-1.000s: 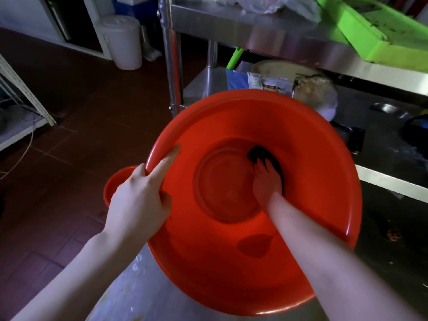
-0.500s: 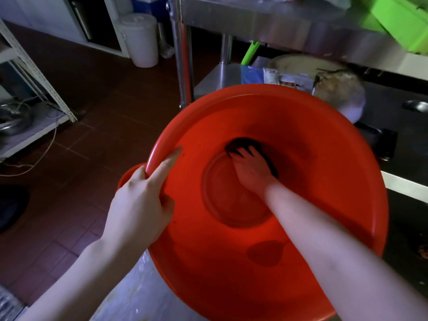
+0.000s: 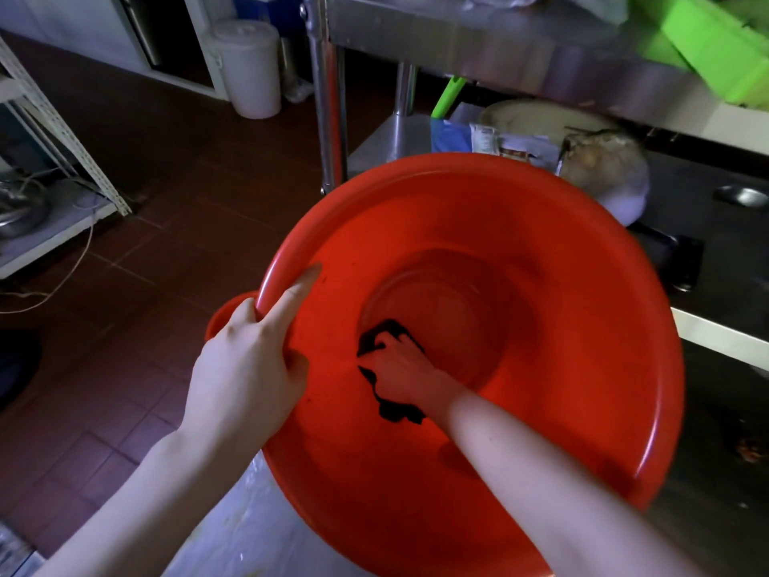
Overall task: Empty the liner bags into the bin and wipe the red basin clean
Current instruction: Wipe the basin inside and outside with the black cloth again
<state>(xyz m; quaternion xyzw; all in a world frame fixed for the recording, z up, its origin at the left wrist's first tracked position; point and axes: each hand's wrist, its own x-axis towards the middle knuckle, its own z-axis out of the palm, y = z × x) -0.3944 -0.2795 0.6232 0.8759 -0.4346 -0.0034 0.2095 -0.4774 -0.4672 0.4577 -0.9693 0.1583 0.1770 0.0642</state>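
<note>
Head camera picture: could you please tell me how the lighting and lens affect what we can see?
Head view: dim room, dark floor; the red basin casts a red tint on the right hand pressing the dark cloth; glare streaks along the basin rim beside the left hand; wide-angle lens bows the steel table and its leg.

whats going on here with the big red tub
A person is wiping out the red basin. The left hand grips its rim on the left side and holds it tilted, while the right hand presses a dark cloth against the inner wall near the bottom. A few dark specks show near the left thumb.
</note>
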